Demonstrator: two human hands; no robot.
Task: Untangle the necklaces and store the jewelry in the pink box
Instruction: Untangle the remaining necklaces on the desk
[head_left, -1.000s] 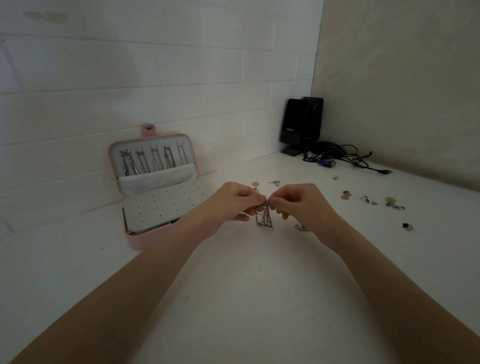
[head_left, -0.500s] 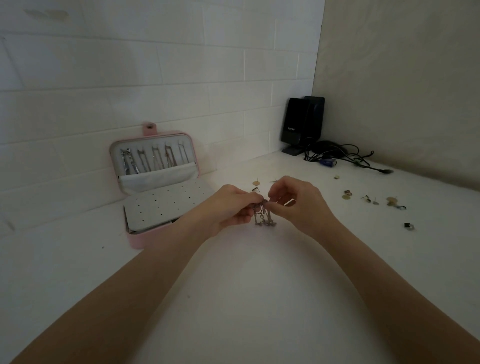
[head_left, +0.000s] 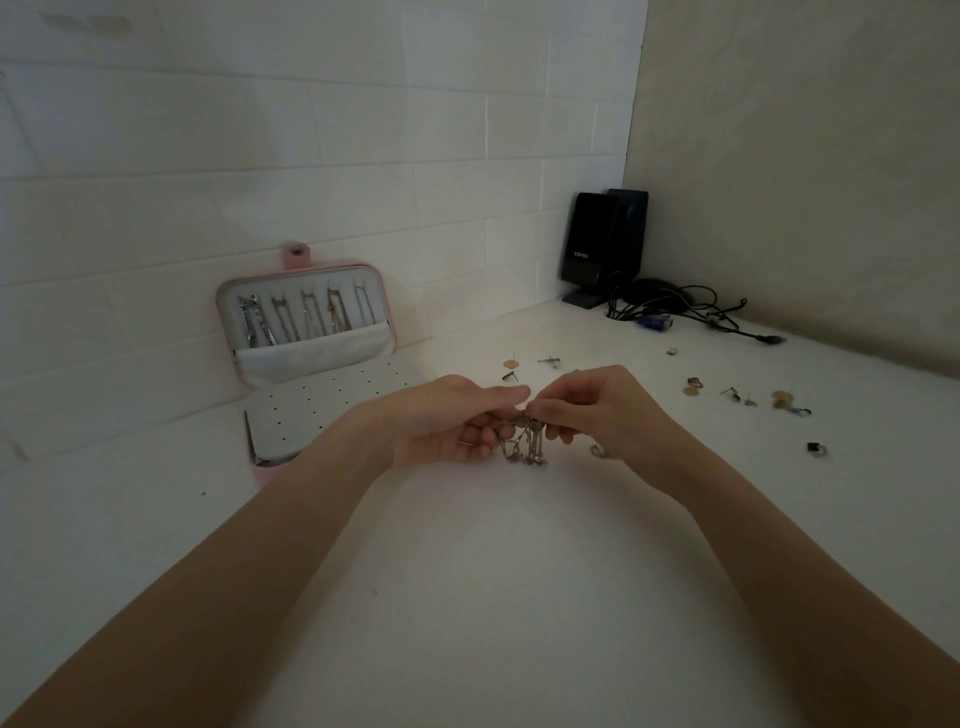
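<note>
A tangled bunch of silver necklace chains hangs between my two hands just above the white counter. My left hand holds the bunch from the left, thumb stretched over it and fingers curled beneath. My right hand pinches the top of the tangle with its fingertips. The pink jewelry box stands open at the back left against the wall. Several chains hang in its raised lid above a white pocket. Its white perforated earring panel lies flat beside my left wrist.
Small earrings and studs are scattered over the counter to the right, and a few more lie behind my hands. Another small piece sits by my right wrist. A black speaker and tangled cables fill the far corner.
My hands have closed in on each other over the tangle. My left thumb now stretches over the bunch, and the right fingers have shifted their pinch at its top.
</note>
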